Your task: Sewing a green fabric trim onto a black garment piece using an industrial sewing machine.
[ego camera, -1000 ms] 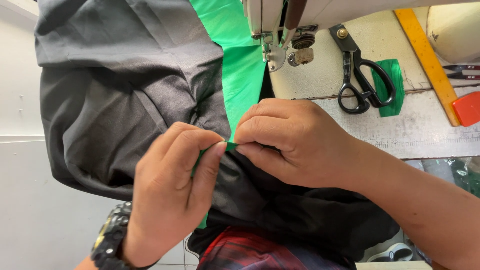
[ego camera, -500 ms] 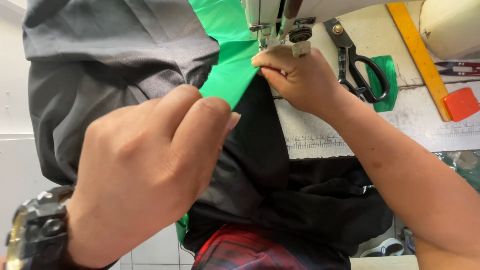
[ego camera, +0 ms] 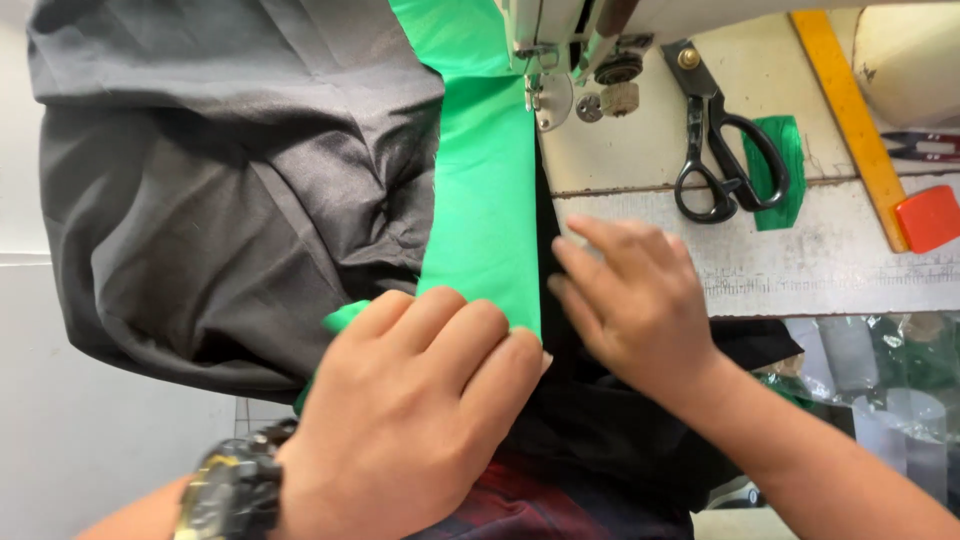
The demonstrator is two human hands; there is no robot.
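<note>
A green fabric strip runs from the sewing machine's presser foot down toward me, lying over dark grey cloth. My left hand, with a watch on the wrist, presses its curled fingers on the near end of the green strip. To its right, my right hand lies flat with fingers spread on the black cloth beside the strip's right edge, holding nothing.
Black-handled scissors lie on the table right of the machine, over a green scrap. A yellow ruler with an orange block at its end sits far right. The table edge carries a printed scale.
My right hand has come back from the presser foot to the cloth near me. My left hand has lowered and now presses the strip flat, which lies straight.
</note>
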